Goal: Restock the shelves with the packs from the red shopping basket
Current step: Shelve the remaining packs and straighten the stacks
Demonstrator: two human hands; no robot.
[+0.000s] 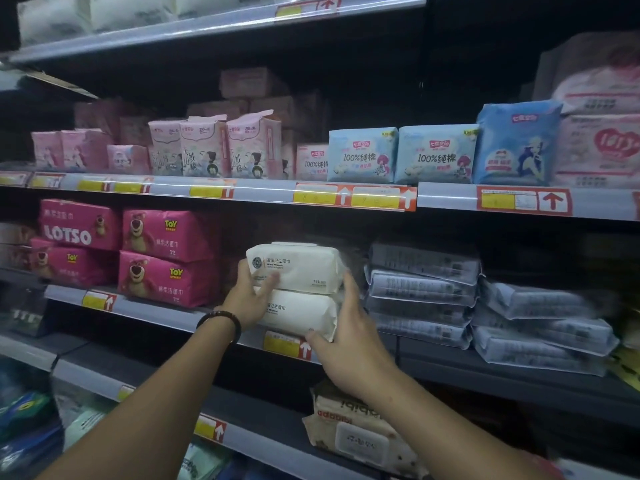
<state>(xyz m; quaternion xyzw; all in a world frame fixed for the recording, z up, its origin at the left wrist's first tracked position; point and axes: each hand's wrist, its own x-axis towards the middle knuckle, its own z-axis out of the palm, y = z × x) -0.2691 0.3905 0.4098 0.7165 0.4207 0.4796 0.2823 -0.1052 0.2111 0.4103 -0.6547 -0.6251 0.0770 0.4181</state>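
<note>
pink Lotso packs (169,233) | blue cotton packs (362,155) | grey packs (422,289)

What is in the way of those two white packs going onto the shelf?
Nothing visible. The left hand and right hand hold the white packs in an open gap between the pink packs and grey packs. The space behind is too dark to judge.
</note>
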